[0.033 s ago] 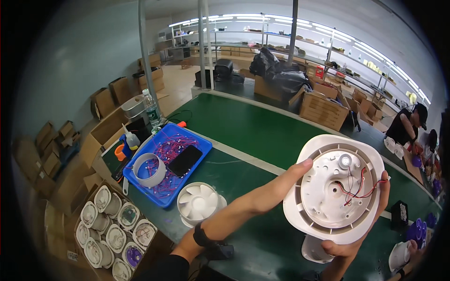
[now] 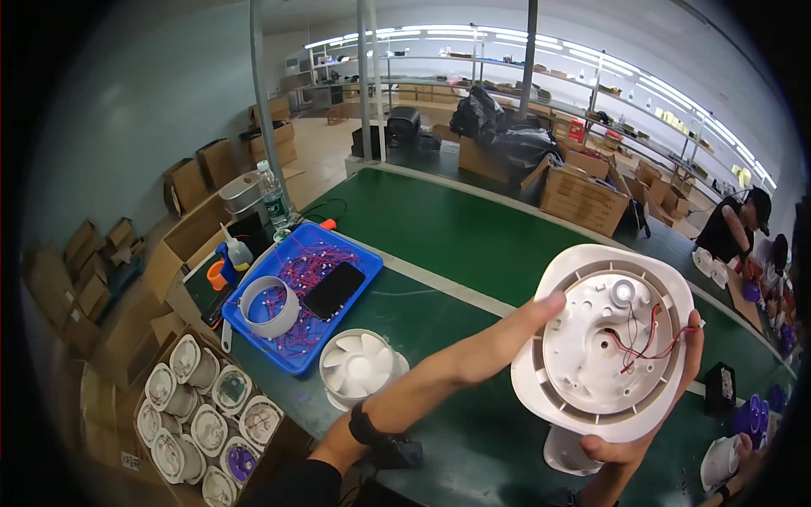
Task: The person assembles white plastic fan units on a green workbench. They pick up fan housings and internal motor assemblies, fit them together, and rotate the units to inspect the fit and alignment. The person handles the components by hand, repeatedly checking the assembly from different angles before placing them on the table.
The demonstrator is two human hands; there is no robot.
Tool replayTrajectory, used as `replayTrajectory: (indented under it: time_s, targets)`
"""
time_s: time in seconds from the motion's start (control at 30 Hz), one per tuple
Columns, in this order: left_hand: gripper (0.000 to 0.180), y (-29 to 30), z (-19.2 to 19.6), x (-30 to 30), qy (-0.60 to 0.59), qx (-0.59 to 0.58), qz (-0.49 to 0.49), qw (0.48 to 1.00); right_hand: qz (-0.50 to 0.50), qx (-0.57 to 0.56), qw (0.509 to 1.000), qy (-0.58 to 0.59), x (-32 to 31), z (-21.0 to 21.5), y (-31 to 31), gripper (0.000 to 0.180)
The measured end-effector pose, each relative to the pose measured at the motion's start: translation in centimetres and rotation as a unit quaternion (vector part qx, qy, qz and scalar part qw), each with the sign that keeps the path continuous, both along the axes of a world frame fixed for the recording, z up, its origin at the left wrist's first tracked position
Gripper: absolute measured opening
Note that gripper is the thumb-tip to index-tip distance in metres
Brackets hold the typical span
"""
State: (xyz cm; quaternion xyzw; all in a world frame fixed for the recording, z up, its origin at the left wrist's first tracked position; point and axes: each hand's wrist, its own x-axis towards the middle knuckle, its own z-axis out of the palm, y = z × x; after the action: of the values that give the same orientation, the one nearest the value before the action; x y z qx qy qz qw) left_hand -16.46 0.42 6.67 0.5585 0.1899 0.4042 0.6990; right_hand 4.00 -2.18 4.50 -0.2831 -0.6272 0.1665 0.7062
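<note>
Right hand (image 2: 629, 444) is cupped under the white round fan housing (image 2: 604, 342), grip closed on its lower and right rim, fingertips curling over the right edge. Left hand (image 2: 528, 325) comes in from the left, grip narrow, fingers pressed flat against the housing's left rim, so I've got the piece held up between both hands, tilted with its inner face toward me. Inside it I see red and black wires (image 2: 646, 334) looping across the middle and a small round silver part near the top. Just below the grip sits another white piece (image 2: 564, 452) on the green bench (image 2: 473, 228). Left of the grip, a white fan with blades (image 2: 359, 365) rests on the bench, and beyond that a blue tray (image 2: 359, 283) holding a white ring (image 2: 269, 306), a dark phone (image 2: 334, 290) and purple wire bundles. Lower left, a carton of white round units (image 2: 203, 414). Far right, another person (image 2: 735, 224) works at the bench; cardboard boxes (image 2: 583, 198) and shelving stand behind.
</note>
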Motion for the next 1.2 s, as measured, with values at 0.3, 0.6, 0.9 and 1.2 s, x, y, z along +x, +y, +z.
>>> replayTrajectory:
  time_s: [0.3, 0.6, 0.9, 1.2]
  targets:
    - [0.097, -0.1, -0.8, -0.1, -0.005, 0.222, -0.006, 0.975, -0.016, 0.031, 0.999, 0.032, 1.2, 0.0, 1.2, 0.120]
    - [0.117, -0.8, -0.4, 1.8, 0.004, 0.245, 0.133, 0.960, 0.097, -0.074, 0.984, 0.130, 0.8, 0.2, 0.7, 0.095]
    - [0.121, -0.7, -0.7, 2.0, 0.019, 0.263, 0.176, 0.948, 0.130, -0.161, 0.974, 0.095, 0.4, 1.1, -0.1, 0.102]
    - [0.119, -0.2, -0.9, 1.3, 0.026, 0.247, 0.190, 0.950, 0.091, -0.149, 0.985, -0.011, 0.3, 1.2, -0.5, 0.097]
